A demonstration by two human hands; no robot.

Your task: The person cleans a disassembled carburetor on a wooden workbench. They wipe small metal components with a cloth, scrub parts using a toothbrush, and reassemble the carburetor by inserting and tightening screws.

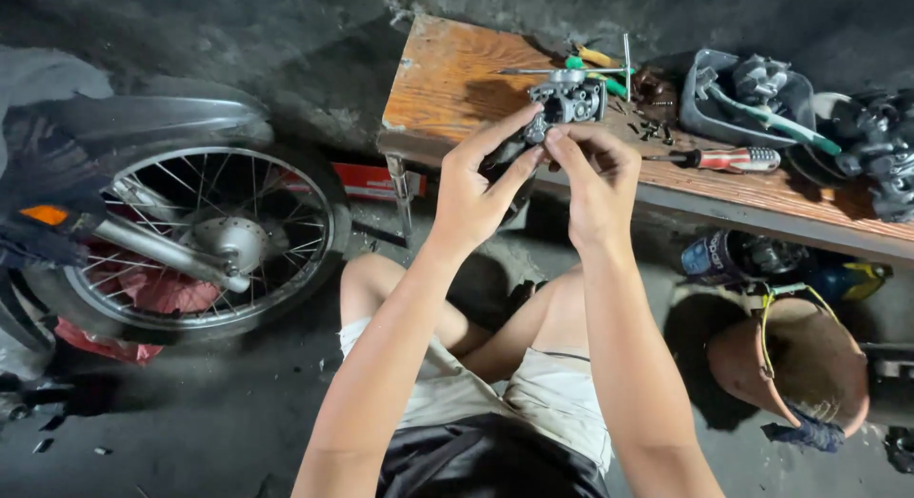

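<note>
I hold a small grey metal carburettor (569, 101) up in front of me, above my knees. My left hand (473, 187) grips its lower left side, with the index finger stretched along it. My right hand (597, 179) pinches its lower part from the right with fingertips. Both hands meet at the underside of the part, which hides what lies between the fingertips.
A wooden bench (447, 79) behind carries a red-handled screwdriver (728, 159), small screws, green-handled tools (597, 71) and a black tray of parts (743, 98). A motorcycle wheel (205, 241) stands left. An orange bucket (790, 365) and cans sit on the floor right.
</note>
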